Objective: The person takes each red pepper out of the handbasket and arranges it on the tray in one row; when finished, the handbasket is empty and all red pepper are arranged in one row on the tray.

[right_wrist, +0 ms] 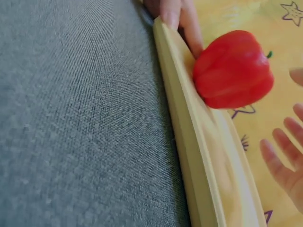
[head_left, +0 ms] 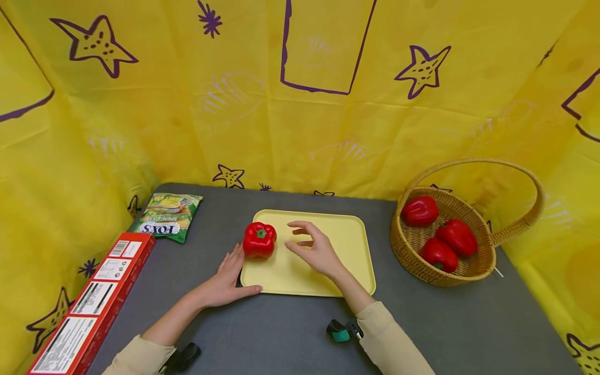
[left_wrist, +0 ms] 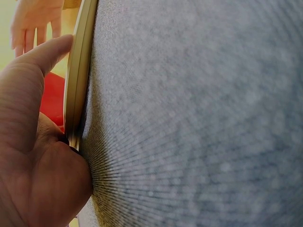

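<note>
A red bell pepper (head_left: 259, 240) sits upright at the left end of a pale yellow tray (head_left: 349, 237), its green stem facing up. My left hand (head_left: 225, 284) rests at the tray's near left corner, fingers straight along the left side. In the left wrist view, its thumb (left_wrist: 52, 49) touches the tray's rim (left_wrist: 79, 71). Over the middle of the tray hovers my right hand (head_left: 316, 250), fingers loosely bent toward the pepper and nothing in them. The right wrist view shows a gap between this hand (right_wrist: 291, 172) and the pepper (right_wrist: 232, 71).
To the right stands a wicker basket (head_left: 400, 250) with a tall handle, holding 3 red bell peppers (head_left: 457, 237). A green Fox's packet (head_left: 171, 213) lies at the back left, near a long red box (head_left: 100, 302). Yellow patterned cloth (head_left: 262, 125) hangs behind the grey table (head_left: 281, 333).
</note>
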Available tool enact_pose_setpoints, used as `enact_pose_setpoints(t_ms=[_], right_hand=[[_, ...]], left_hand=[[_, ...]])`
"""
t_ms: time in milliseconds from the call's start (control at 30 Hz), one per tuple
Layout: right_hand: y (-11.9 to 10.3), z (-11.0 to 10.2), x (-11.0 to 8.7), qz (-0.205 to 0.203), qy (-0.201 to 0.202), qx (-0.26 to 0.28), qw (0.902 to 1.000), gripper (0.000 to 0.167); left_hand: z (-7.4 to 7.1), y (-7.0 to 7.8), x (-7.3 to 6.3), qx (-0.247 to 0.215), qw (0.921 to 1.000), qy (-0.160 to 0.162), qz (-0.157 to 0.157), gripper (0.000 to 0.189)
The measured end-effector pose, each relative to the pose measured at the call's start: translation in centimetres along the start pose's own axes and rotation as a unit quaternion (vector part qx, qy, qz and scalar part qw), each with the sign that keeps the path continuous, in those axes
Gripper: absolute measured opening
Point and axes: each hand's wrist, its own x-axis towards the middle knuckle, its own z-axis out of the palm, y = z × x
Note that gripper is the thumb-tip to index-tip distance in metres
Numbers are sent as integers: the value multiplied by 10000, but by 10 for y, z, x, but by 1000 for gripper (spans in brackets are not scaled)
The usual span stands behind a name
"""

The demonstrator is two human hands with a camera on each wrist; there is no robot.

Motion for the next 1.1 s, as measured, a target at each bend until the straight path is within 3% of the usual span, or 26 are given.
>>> enact_pose_setpoints(t_ms=[267, 467, 733, 1100], right_hand=[[1, -16, -8, 337, 908, 329, 9948, 20], [2, -28, -14, 541, 1144, 530, 9905, 12], [3, -45, -23, 523, 1403, 782, 9856, 13], [-1, -76, -37, 458, 1629, 630, 9836, 15]], left_hand=[[0, 0, -1, 10, 10000, 15, 17, 108], [0, 1, -1, 0, 10000, 14, 14, 108], [1, 0, -1, -3, 10000, 47, 18, 109], [3, -2, 0, -74, 9999, 63, 80, 107]])
